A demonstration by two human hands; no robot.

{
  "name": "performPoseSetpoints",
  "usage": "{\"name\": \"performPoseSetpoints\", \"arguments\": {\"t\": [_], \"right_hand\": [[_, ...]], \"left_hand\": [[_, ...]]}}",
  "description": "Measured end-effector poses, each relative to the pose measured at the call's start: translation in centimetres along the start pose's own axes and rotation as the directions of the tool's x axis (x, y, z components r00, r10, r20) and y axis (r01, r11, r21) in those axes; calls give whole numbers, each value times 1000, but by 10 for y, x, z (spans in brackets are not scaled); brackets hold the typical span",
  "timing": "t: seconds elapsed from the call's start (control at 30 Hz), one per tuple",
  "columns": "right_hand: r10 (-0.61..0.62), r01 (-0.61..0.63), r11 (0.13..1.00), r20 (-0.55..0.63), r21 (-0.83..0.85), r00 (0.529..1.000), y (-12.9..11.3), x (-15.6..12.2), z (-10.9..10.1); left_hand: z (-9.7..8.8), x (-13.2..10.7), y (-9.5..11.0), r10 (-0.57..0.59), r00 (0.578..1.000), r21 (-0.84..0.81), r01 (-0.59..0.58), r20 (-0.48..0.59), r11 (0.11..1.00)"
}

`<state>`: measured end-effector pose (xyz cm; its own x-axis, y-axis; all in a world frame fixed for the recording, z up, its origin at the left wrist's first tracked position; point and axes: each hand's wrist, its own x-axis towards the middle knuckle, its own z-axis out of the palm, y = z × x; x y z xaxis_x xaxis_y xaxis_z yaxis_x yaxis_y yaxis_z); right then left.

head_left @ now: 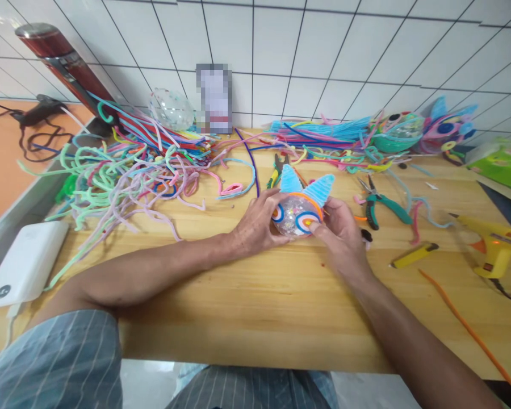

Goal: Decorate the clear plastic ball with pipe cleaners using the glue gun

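Between my two hands is a clear ball (290,218) with colourful bits inside, decorated with pipe cleaners. Two light-blue pointed ears (319,189) stand on its top, joined by an orange band. Round eyes (305,222) of blue, white and orange rings sit on its front. My left hand (262,223) is closed around the ball's left side, partly covering one eye. With the thumb pressed on the right eye, my right hand (343,233) grips the ball's other side. Its remaining fingers are partly hidden behind the ball.
Tangled pipe cleaners (123,182) cover the table's left; straight blue ones (323,132) lie at the back. On the right are green-handled pliers (383,207), a yellow cutter (415,255) and a yellow glue gun (494,241). A white power bank (25,261) lies at left.
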<state>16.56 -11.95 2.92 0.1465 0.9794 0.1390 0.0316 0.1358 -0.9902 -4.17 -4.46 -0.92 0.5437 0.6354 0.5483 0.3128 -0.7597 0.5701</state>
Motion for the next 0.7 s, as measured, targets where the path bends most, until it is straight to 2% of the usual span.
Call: {"name": "performPoseSetpoints", "arguments": {"t": [0.23, 0.47, 0.6, 0.7], "right_hand": [[12, -12, 1000, 12, 9, 1000, -1, 0, 0], [10, -10, 1000, -2, -4, 1000, -3, 0, 2], [-11, 10, 1000, -28, -30, 1000, 0, 0, 2], [-66, 62, 995, -43, -80, 997, 2, -3, 5]], "left_hand": [[0, -1, 0, 60, 998, 2, -60, -23, 998], [3, -1, 0, 42, 998, 26, -41, -40, 999], [-4, 2, 8, 26, 999, -73, -27, -20, 997], [-14, 4, 22, -83, 996, -215, 89, 34, 973]]}}
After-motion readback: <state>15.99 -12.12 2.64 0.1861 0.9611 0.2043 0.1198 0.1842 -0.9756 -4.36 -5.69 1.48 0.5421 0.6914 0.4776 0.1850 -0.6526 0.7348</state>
